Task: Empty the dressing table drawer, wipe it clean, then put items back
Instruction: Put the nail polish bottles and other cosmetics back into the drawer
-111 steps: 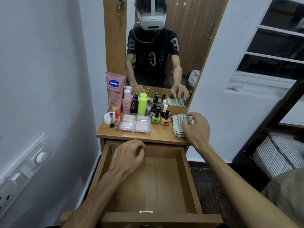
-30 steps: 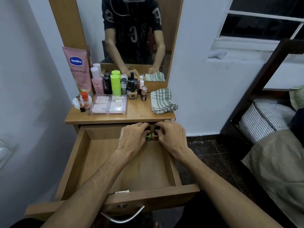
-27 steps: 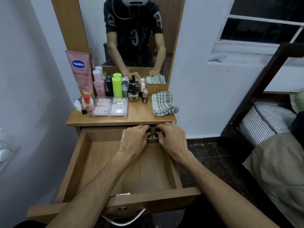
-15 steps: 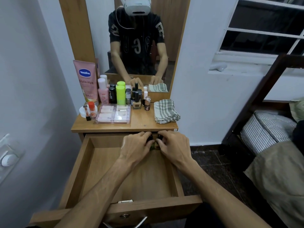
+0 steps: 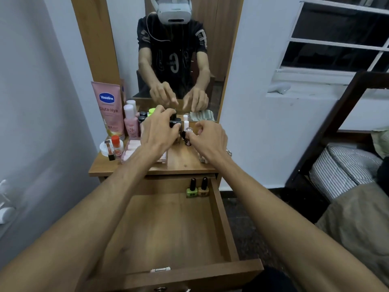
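The wooden drawer (image 5: 168,228) is pulled out. A green nail polish bottle (image 5: 192,188) and a tan nail polish bottle (image 5: 203,187) stand side by side in its back right corner. Both my hands are up on the dressing table top (image 5: 183,161) among the small bottles. My left hand (image 5: 157,133) curls its fingers round a black-capped bottle (image 5: 174,123). Beside it, my right hand (image 5: 208,138) pinches a small dark bottle with a shiny cap (image 5: 188,135). The checked cloth is mostly hidden behind my right hand.
A pink Vaseline tube (image 5: 109,108), a pink bottle (image 5: 131,125), a white jar (image 5: 103,149), an orange-capped tube (image 5: 116,145) and a clear case (image 5: 131,151) crowd the top's left side. The mirror (image 5: 174,60) stands behind. A bed (image 5: 347,167) is at the right, a wall at the left.
Both hands let go of the two nail polish bottles in the drawer's back right corner and rose to the tabletop, where they now grasp further bottles.
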A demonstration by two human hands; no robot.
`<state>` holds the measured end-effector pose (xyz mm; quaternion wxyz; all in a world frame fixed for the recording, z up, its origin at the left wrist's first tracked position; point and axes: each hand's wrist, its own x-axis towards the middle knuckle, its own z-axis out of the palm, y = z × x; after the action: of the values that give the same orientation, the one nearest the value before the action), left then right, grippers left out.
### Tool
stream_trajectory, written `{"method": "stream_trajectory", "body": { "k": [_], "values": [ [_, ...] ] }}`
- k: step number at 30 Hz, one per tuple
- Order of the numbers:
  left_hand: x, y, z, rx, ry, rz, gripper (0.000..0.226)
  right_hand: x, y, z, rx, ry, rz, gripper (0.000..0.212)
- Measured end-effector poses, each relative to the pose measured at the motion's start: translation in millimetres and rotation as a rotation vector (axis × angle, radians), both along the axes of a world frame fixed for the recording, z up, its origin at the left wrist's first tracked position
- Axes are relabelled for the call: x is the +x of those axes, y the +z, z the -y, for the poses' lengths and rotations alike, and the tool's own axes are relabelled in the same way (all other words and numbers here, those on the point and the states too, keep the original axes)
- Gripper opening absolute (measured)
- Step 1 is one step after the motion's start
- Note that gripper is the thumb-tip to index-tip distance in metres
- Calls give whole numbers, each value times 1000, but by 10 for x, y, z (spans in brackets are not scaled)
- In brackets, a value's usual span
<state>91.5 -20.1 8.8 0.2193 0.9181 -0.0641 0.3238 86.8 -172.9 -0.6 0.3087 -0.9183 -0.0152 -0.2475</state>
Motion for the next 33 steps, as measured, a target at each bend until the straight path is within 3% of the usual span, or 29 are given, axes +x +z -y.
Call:
{"method": "stream_trajectory", "body": {
  "k": [6, 12, 23, 33],
  "values": [
    [182, -13, 34, 103, 13, -110, 27, 238, -109, -65, -38, -31, -89, 26],
    [152, -70, -22, 4, -14, -109, 15, 172, -121, -47, 47, -8, -68, 14],
    [-639, 138, 24, -106, -273, 73, 12, -647, 33, 402, 133, 163, -31, 9],
    [-1065, -246, 328, -9, -342, -209, 6, -1196, -299, 613, -14, 188, -229, 16]
  ]
}}
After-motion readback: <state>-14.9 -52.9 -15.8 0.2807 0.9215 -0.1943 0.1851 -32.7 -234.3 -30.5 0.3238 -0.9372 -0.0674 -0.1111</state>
